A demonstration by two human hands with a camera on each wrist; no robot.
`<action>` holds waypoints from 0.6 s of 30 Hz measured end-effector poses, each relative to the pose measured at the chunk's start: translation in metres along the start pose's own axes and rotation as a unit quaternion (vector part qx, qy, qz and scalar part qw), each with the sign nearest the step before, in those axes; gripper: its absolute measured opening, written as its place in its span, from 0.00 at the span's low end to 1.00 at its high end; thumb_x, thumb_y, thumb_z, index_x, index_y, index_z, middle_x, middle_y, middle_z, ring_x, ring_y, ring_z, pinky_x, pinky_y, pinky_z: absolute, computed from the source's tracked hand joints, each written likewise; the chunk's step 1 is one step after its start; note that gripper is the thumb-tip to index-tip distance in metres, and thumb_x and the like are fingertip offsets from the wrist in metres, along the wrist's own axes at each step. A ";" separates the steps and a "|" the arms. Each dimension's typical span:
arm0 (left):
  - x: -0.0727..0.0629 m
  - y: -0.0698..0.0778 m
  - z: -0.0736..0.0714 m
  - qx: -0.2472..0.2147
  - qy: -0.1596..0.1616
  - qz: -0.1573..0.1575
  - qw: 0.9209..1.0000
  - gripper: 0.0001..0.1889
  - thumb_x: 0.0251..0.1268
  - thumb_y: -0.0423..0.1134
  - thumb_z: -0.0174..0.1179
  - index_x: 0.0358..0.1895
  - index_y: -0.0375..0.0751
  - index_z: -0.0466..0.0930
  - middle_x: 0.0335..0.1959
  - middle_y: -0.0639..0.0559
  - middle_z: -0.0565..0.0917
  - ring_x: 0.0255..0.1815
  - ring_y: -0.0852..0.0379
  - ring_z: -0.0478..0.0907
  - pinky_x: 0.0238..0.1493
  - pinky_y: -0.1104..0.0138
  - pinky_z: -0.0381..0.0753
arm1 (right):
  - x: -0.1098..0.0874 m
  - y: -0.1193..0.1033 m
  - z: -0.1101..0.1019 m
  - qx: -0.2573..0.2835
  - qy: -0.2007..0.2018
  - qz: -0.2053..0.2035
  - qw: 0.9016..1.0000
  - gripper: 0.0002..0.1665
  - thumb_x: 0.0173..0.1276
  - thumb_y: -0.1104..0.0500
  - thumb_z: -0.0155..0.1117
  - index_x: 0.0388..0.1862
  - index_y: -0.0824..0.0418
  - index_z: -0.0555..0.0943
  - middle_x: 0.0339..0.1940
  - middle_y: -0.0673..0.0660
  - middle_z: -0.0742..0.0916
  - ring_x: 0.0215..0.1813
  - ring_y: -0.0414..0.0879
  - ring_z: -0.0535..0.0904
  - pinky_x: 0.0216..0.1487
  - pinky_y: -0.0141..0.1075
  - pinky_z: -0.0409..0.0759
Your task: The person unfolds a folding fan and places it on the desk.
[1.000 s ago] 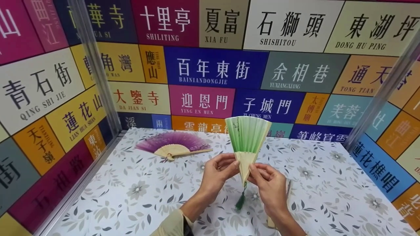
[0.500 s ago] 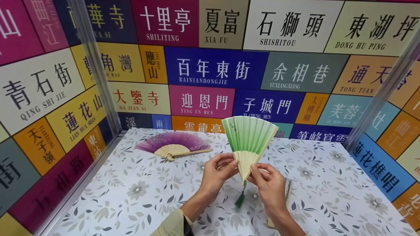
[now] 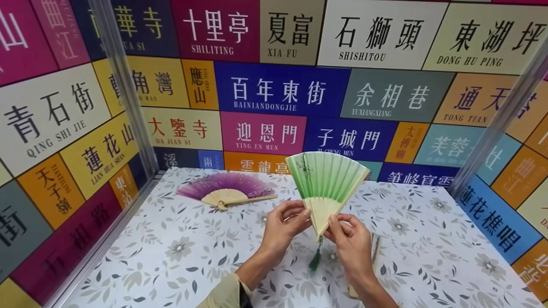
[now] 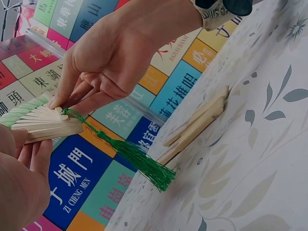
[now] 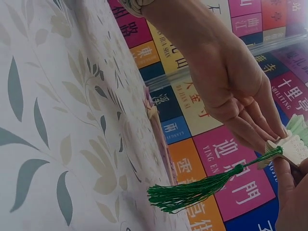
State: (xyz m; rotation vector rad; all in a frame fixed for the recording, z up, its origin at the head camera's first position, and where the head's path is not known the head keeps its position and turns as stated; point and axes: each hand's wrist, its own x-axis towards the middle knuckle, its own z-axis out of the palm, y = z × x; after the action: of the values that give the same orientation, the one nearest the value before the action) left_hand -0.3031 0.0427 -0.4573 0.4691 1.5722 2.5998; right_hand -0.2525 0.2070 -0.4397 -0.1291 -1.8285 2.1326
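A partly spread folding fan (image 3: 327,179), with green leaf and pale ribs, stands upright above the table between both hands. My left hand (image 3: 284,224) pinches the ribs on the left side between thumb and fingers. On the opposite side, my right hand (image 3: 352,246) holds the right edge low down, its thumb in front. From the pivot hangs a green tassel (image 3: 315,261), also seen dangling free in the left wrist view (tassel (image 4: 139,161)) and the right wrist view (tassel (image 5: 197,190)).
An open purple fan (image 3: 239,188) lies at the back left of the flower-patterned table (image 3: 141,256). Pale wooden sticks (image 4: 197,122), like a folded fan, lie beside the right forearm. Panels with place names (image 3: 282,87) enclose the back and sides.
The green fan has spread wider, its right edge swinging out to the right and its left edge slightly left. My right hand's fingers shift slightly; my left hand stays in place.
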 end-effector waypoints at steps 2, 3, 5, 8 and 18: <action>0.000 0.000 0.000 -0.001 0.002 -0.001 1.000 0.19 0.73 0.31 0.71 0.62 0.28 0.80 0.51 0.40 0.90 0.54 0.51 0.90 0.61 0.55 0.93 | 0.000 0.000 0.000 0.001 0.000 -0.001 1.000 0.14 0.83 0.63 0.63 0.54 0.75 0.75 0.45 0.65 0.93 0.45 0.42 0.93 0.49 0.33 0.94; 0.000 0.000 0.000 0.000 0.004 -0.002 1.000 0.19 0.73 0.31 0.71 0.62 0.28 0.80 0.51 0.40 0.90 0.53 0.51 0.90 0.61 0.55 0.93 | 0.000 0.000 0.000 0.002 0.000 -0.001 1.000 0.14 0.83 0.63 0.63 0.54 0.75 0.75 0.46 0.66 0.93 0.45 0.42 0.93 0.49 0.33 0.94; -0.001 0.001 0.001 0.002 0.005 -0.003 1.000 0.19 0.74 0.32 0.71 0.62 0.29 0.80 0.51 0.40 0.90 0.53 0.51 0.90 0.60 0.55 0.93 | 0.000 0.000 0.000 0.003 0.001 0.000 1.000 0.14 0.84 0.63 0.62 0.54 0.75 0.74 0.46 0.66 0.93 0.46 0.42 0.93 0.50 0.33 0.94; -0.001 0.001 0.001 0.001 0.007 -0.004 1.000 0.19 0.74 0.32 0.71 0.62 0.29 0.79 0.52 0.39 0.89 0.53 0.51 0.90 0.60 0.55 0.93 | 0.000 0.001 0.000 0.004 0.001 0.002 1.000 0.14 0.84 0.63 0.62 0.54 0.75 0.74 0.46 0.66 0.93 0.46 0.41 0.93 0.50 0.33 0.94; 0.000 -0.001 0.000 -0.012 0.004 -0.007 1.000 0.19 0.74 0.31 0.70 0.62 0.28 0.79 0.52 0.39 0.89 0.54 0.51 0.90 0.60 0.54 0.93 | 0.000 0.003 -0.001 0.009 -0.006 -0.003 1.000 0.14 0.85 0.62 0.59 0.55 0.75 0.72 0.49 0.66 0.92 0.48 0.41 0.93 0.53 0.33 0.93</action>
State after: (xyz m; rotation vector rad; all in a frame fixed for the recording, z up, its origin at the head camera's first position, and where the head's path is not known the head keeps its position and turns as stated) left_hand -0.3032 0.0432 -0.4582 0.4450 1.5385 2.6109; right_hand -0.2524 0.2070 -0.4427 -0.1058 -1.8131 2.1498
